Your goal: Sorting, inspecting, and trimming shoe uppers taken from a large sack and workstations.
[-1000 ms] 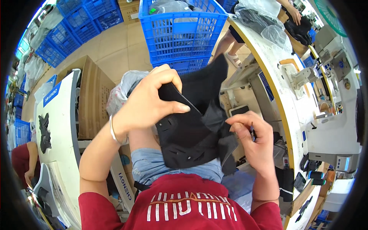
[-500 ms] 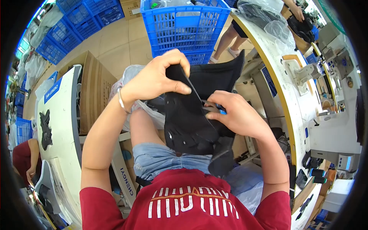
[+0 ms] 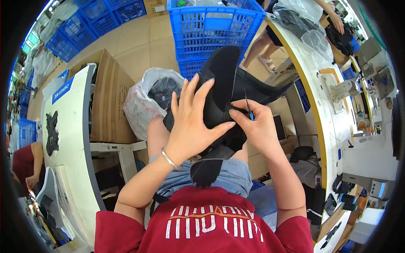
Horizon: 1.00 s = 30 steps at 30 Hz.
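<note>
A black sewn fabric piece (image 3: 220, 90), with several panels and a curved flap, is held up over my lap. My left hand (image 3: 192, 120) lies across its near left side, fingers spread and thumb stretched toward the seam. My right hand (image 3: 257, 126) is closed around small blue-handled thread snips (image 3: 251, 113), whose thin dark blade points up and away. The thumb and forefinger of that hand also pinch the fabric's seam. A rounded end (image 3: 206, 172) of the fabric hangs down toward my shirt.
Ahead stands a blue crate stack (image 3: 211, 31). On my left are a white table (image 3: 69, 126), a cardboard box (image 3: 112, 99) and a plastic bag (image 3: 137, 99) with dark pieces. A curved white workbench (image 3: 310, 80) with sewing machines runs along my right. Other people work nearby.
My left hand has gone from pinching the fabric's upper edge to lying spread on it. The fabric has been turned, and my right hand now pinches its seam with the snips pointing up.
</note>
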Each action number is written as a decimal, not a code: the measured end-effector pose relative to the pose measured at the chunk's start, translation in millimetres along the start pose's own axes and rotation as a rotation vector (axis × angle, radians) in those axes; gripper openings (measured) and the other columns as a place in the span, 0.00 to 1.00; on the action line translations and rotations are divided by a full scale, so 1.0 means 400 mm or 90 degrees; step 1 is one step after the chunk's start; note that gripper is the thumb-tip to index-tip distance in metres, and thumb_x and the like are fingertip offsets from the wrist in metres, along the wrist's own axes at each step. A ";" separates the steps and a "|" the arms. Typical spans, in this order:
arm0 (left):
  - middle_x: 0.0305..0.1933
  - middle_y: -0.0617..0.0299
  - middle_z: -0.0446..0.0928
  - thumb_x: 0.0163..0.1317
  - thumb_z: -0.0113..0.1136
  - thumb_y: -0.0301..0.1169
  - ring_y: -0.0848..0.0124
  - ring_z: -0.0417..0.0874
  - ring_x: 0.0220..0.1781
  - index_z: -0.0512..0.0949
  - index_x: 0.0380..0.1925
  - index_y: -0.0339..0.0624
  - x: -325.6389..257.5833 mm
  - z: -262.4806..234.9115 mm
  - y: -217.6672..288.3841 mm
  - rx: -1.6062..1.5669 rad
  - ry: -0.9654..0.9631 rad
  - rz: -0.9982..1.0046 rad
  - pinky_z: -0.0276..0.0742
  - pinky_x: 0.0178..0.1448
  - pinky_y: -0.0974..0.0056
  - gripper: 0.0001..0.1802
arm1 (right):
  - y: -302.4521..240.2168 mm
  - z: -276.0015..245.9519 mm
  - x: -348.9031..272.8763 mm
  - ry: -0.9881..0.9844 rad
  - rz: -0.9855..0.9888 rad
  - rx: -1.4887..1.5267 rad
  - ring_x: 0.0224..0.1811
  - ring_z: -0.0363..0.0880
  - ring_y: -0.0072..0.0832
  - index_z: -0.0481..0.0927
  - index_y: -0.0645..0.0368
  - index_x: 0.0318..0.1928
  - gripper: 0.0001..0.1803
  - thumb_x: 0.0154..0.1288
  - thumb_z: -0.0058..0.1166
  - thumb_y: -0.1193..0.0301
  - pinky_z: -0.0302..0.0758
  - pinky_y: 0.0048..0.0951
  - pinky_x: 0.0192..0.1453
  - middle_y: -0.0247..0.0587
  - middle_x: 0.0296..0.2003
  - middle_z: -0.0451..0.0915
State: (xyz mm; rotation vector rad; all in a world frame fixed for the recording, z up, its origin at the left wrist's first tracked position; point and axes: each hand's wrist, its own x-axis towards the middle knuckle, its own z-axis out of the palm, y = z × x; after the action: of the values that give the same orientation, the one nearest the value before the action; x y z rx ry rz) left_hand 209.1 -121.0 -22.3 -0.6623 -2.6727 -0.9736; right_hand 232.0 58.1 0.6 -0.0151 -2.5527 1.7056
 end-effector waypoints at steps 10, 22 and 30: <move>0.71 0.41 0.56 0.46 0.68 0.57 0.42 0.66 0.66 0.49 0.72 0.46 -0.005 -0.029 0.009 -0.041 -0.162 -0.025 0.69 0.62 0.44 0.58 | -0.016 -0.009 -0.068 -0.060 0.165 0.109 0.34 0.73 0.13 0.82 0.68 0.39 0.08 0.63 0.57 0.75 0.70 0.20 0.40 0.31 0.30 0.81; 0.71 0.43 0.54 0.46 0.69 0.49 0.43 0.62 0.69 0.49 0.73 0.47 -0.035 -0.019 0.057 -0.023 -0.184 -0.030 0.61 0.69 0.46 0.56 | 0.012 -0.022 -0.111 -0.024 0.152 0.164 0.31 0.69 0.11 0.81 0.67 0.34 0.05 0.63 0.57 0.76 0.68 0.19 0.36 0.28 0.28 0.79; 0.73 0.43 0.52 0.48 0.66 0.47 0.43 0.60 0.71 0.46 0.73 0.46 -0.046 -0.004 0.043 -0.042 -0.225 -0.054 0.59 0.69 0.45 0.56 | 0.019 -0.009 -0.110 -0.035 0.192 0.161 0.32 0.71 0.12 0.82 0.66 0.34 0.05 0.62 0.57 0.76 0.68 0.19 0.37 0.28 0.27 0.79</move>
State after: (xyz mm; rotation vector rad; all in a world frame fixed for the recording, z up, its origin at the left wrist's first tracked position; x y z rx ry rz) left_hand 233.5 -116.4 -18.0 -0.8074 -3.0059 -1.0564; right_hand 276.1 62.2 -7.5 -0.3605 -2.4510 2.1527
